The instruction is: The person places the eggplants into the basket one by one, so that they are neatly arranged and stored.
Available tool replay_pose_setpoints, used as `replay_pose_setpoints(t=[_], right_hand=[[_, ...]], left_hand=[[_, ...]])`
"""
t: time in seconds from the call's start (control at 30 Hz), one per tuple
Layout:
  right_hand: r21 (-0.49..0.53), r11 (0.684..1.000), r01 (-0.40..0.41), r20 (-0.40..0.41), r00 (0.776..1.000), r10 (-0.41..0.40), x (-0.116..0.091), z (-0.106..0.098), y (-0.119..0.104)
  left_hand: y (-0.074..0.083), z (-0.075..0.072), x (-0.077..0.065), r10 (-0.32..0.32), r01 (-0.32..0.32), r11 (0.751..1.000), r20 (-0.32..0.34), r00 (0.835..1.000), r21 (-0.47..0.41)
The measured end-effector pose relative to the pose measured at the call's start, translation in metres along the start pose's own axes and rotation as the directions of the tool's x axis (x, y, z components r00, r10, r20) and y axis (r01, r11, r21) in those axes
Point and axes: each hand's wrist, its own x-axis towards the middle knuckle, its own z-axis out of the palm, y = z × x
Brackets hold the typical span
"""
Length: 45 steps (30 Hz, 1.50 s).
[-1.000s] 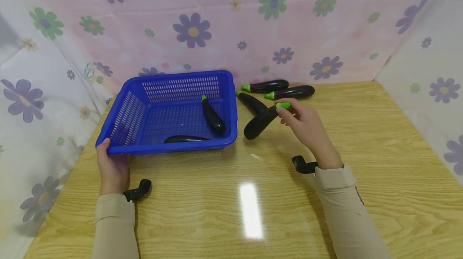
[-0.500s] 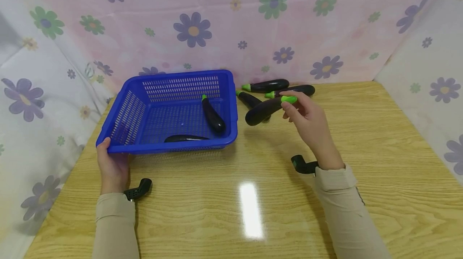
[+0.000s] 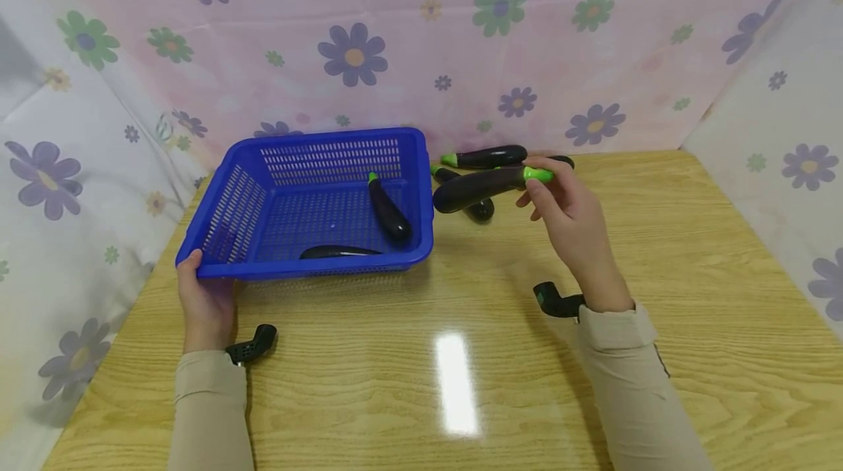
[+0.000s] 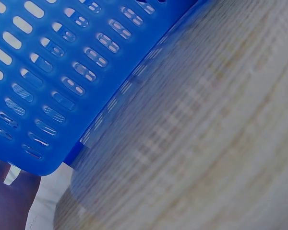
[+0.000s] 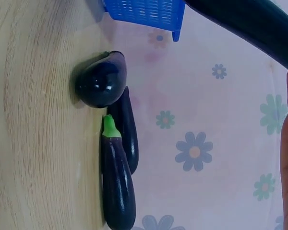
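Flowered cloth backs a wood-grain table where the left hand grips a blue basket, the right hand pinches an eggplant aloft near its rim, and two eggplants inside show in the head view, not the right wrist's.

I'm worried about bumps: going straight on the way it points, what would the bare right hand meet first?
Probably the pink flower-patterned cloth backdrop. The right hand seems high enough to pass over the long, glossy, dark eggplants lying ahead, though depth is unclear.
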Motion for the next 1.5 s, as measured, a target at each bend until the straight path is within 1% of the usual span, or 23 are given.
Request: replay_pose_setpoints(t=[0.13, 0.23, 0.37, 0.5, 0.6, 0.7, 0.87, 1.0, 1.17, 1.27, 1.37, 1.5], right_hand=[[0.012, 1.0, 0.005, -0.017, 1.0, -0.004, -0.001, 0.001, -0.01], [0.027, 0.999, 0.028, -0.049, 0.998, -0.027, -0.002, 0.001, -0.011], [0.081, 0.994, 0.069, -0.096, 0.994, -0.062, -0.001, 0.004, -0.01], [0.125, 0.988, 0.092, -0.097, 0.992, -0.08, -0.001, 0.009, -0.01], [0.11, 0.99, 0.093, -0.085, 0.993, -0.084, -0.001, 0.014, -0.007], [0.083, 0.992, 0.091, -0.075, 0.994, -0.085, -0.001, 0.019, 0.001], [0.045, 0.992, 0.116, -0.055, 0.992, -0.114, 0.001, 0.029, 0.013], [0.026, 0.989, 0.147, -0.019, 0.989, -0.147, -0.001, 0.037, 0.013], [0.019, 0.985, 0.169, 0.013, 0.985, -0.17, -0.002, 0.043, 0.013], [0.02, 0.983, 0.182, 0.01, 0.983, -0.182, -0.003, 0.046, 0.014], [0.008, 0.981, 0.193, 0.004, 0.981, -0.194, -0.003, 0.049, 0.015], [-0.028, 0.979, 0.2, 0.009, 0.98, -0.2, -0.003, 0.054, 0.016]], left_hand=[[0.0, 0.001, -0.001, 0.007, -0.007, 1.0, 0.006, 1.0, 0.011], [0.0, 0.001, -0.001, 0.016, -0.016, 1.0, 0.012, 1.0, 0.01], [0.0, 0.0, 0.0, 0.025, -0.025, 1.0, 0.021, 0.999, 0.016], [0.0, -0.001, 0.0, 0.02, -0.02, 1.0, 0.022, 1.0, 0.001], [0.0, -0.001, 0.0, 0.014, -0.014, 1.0, 0.018, 1.0, -0.008], [0.0, -0.001, 0.0, 0.003, -0.003, 1.0, 0.01, 1.0, 0.001], [0.001, -0.001, -0.001, 0.002, -0.002, 0.999, 0.01, 1.0, 0.037], [0.0, -0.001, -0.001, 0.011, -0.011, 1.0, 0.005, 1.0, 0.027], [0.0, -0.001, 0.001, 0.013, -0.013, 1.0, 0.002, 1.0, -0.02], [-0.001, -0.002, 0.001, 0.008, -0.008, 1.0, 0.007, 1.0, -0.025], [-0.001, -0.002, 0.001, 0.016, -0.016, 1.0, 0.007, 1.0, -0.006], [-0.001, -0.001, 0.001, 0.029, -0.029, 1.0, 0.004, 1.0, -0.009]])
